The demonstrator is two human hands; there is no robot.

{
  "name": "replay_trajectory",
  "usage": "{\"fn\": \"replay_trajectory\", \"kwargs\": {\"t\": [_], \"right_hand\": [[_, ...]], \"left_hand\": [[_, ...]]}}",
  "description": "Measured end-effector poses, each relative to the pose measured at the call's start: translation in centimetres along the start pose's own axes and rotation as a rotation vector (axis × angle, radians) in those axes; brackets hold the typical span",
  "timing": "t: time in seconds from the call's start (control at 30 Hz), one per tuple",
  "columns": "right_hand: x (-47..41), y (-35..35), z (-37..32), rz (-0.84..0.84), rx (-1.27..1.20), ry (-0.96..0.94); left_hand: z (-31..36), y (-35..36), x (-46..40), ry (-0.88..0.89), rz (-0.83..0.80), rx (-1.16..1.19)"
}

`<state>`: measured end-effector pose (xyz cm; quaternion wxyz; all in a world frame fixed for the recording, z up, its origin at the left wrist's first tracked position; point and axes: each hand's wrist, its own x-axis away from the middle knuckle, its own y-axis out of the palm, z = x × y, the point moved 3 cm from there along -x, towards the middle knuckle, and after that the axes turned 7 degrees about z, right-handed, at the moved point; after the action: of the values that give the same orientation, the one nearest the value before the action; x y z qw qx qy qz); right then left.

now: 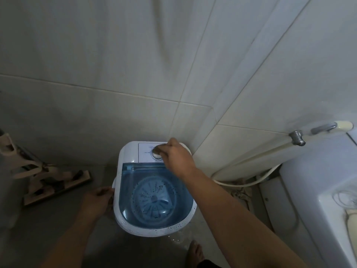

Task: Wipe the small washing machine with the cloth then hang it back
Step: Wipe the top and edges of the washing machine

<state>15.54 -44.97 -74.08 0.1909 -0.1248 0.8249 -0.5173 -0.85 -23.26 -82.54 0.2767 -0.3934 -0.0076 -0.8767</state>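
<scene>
The small washing machine (123, 155) stands on the floor against the tiled wall. It is white, with a see-through blue lid (154, 198) and dark specks along its front rim. My right hand (178, 157) reaches over the lid and presses a small dark wad, seemingly the cloth (158, 147), onto the round dial (156, 155) on the back panel. My left hand (97, 199) is curled against the machine's left side at its handle (114, 184). Most of the cloth is hidden under my fingers.
A flat mop (48, 180) leans at the left. A larger white washing machine (318, 190) fills the right side, with a tap (297, 137) and a hose (247, 161) on the wall. A crumpled rag (240, 192) lies behind. My foot (195, 252) stands on wet floor.
</scene>
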Motion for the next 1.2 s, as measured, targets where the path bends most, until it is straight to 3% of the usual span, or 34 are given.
{"fn": "replay_trajectory", "kwargs": {"t": [0.2, 0.33, 0.47, 0.63, 0.7, 0.8, 0.9, 1.07, 1.2], "right_hand": [[-1.8, -1.2, 1.5, 0.002, -0.023, 0.261], [-3.2, 0.4, -3.8, -0.104, -0.044, 0.050], [-3.6, 3.0, -7.1, -0.313, 0.214, -0.144], [-6.7, -0.4, -2.5, -0.194, 0.390, 0.158], [-7.6, -1.7, -1.1, -0.191, 0.343, 0.222], [-7.1, -0.3, -3.2, -0.257, 0.209, 0.095], [-5.4, 1.8, -4.3, -0.322, 0.232, -0.038], [-4.9, 0.4, 1.6, -0.186, 0.116, 0.289], [-0.6, -1.0, 5.2, -0.115, 0.026, 0.266]], "left_hand": [[0.2, 0.0, 0.3, 0.004, 0.009, 0.017], [0.3, 0.0, 0.3, 0.000, 0.013, 0.008], [0.3, 0.0, 0.4, 0.003, 0.027, -0.003], [0.2, -0.1, 0.5, -0.005, 0.016, -0.014], [0.2, -0.1, 0.4, -0.002, 0.018, -0.018], [0.1, 0.0, 0.0, -0.015, 0.020, -0.005], [-0.2, 0.0, -0.2, -0.019, 0.026, -0.019], [-0.1, 0.2, -0.1, -0.017, 0.015, -0.043], [0.0, 0.1, -0.3, -0.012, -0.002, -0.050]]}}
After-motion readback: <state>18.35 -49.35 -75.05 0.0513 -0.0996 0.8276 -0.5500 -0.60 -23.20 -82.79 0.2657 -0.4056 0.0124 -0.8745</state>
